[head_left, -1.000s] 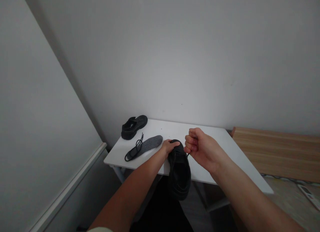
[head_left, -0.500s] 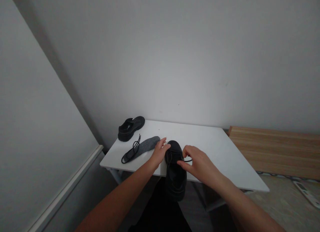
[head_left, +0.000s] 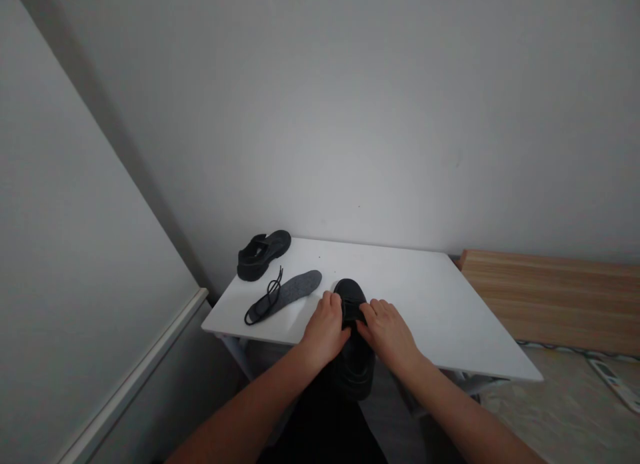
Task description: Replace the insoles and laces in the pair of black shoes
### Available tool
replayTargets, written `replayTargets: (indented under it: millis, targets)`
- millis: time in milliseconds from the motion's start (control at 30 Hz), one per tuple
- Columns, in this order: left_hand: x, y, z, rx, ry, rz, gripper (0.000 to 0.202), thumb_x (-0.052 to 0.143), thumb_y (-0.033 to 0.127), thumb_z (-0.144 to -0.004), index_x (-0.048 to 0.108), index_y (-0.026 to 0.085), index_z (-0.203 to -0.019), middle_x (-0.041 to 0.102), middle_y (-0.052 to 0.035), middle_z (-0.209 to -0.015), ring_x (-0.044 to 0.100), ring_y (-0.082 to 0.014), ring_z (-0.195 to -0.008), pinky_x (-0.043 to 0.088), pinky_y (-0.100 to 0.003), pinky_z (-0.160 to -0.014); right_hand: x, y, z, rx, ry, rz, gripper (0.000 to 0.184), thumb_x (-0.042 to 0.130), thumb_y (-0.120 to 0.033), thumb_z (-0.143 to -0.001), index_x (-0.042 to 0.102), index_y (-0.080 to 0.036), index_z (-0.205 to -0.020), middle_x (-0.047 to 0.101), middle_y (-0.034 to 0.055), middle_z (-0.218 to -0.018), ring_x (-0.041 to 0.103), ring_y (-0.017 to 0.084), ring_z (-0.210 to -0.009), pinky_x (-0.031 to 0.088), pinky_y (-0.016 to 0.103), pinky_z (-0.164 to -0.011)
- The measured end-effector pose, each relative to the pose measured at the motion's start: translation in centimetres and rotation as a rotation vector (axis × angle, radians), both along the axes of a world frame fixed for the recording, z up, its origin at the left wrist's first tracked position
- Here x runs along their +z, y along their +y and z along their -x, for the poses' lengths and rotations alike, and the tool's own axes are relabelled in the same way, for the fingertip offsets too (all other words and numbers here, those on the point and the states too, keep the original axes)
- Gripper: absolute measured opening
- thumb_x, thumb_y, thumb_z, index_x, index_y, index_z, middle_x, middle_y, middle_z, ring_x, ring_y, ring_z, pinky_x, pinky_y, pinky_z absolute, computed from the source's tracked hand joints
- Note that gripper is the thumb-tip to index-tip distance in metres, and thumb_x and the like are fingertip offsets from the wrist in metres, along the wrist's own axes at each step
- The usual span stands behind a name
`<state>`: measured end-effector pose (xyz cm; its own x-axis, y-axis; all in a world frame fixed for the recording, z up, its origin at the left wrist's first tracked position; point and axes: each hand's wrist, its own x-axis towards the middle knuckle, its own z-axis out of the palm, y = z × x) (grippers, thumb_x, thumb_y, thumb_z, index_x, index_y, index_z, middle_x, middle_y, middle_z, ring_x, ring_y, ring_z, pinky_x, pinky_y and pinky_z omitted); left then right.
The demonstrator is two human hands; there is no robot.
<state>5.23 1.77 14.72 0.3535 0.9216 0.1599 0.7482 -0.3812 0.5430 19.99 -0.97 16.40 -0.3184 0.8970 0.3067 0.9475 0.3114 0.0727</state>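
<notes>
A black shoe point(head_left: 353, 377) points toe-first away from me at the table's front edge, its heel end reaching past the edge. My left hand point(head_left: 326, 325) is closed on the left side of its lace opening, with the thumb at the throat. On the opposite side my right hand point(head_left: 387, 331) grips the other flap, fingers on top and thumb at the opening. What lies under the fingertips is hidden. Left of the hands lies a grey insole point(head_left: 300, 287), with a black shoelace point(head_left: 273, 291) looped over its narrower end.
At the table's back left corner stands a second black shoe point(head_left: 263, 254). The white table point(head_left: 415, 297) backs onto a pale wall. To the right are a wooden board point(head_left: 550, 297) and a white remote-like object point(head_left: 613, 384).
My left hand has closed from spread fingers onto the shoe's left side. My right hand has let go of the lace end and taken hold of the right flap.
</notes>
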Motion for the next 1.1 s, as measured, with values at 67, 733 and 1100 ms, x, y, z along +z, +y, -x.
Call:
replayTargets:
  millis: [67,733,1100]
  targets:
    - [0.3,0.0,-0.5,0.015,0.056,-0.007,0.042,0.053,0.014,-0.068,0.045,0.015,-0.11,0.048,-0.0117,-0.115,0.047,-0.0238,-0.108,0.039,-0.033,-0.092,-0.6,-0.1,-0.3,0.019,0.005,-0.027,0.002,0.051,-0.018,-0.082,0.053,-0.018,-0.083,0.055,0.0062,-0.079,0.05,0.022,-0.077,0.035,0.033,-0.069]
    - [-0.2,0.9,-2.3,0.076,0.184,0.079,0.048,0.029,0.005,-0.081,0.04,0.005,-0.128,0.048,-0.0272,-0.125,0.055,-0.0326,-0.106,0.046,-0.04,-0.082,-0.1,1.1,0.1,-0.043,0.123,0.091,0.011,0.052,-0.018,-0.079,0.054,-0.016,-0.089,0.06,0.0103,-0.084,0.055,0.024,-0.081,0.04,0.036,-0.072]
    - [2.5,0.9,0.0,-0.13,-0.093,-0.064,0.05,0.06,0.043,-0.072,0.052,0.024,-0.118,0.059,-0.0064,-0.115,0.049,-0.0262,-0.109,0.036,-0.034,-0.092,9.7,4.7,0.6,-0.14,1.973,0.343,0.009,0.048,-0.019,-0.072,0.055,-0.018,-0.077,0.029,-0.01,-0.045,0.026,0.006,-0.041,0.033,0.022,-0.045]
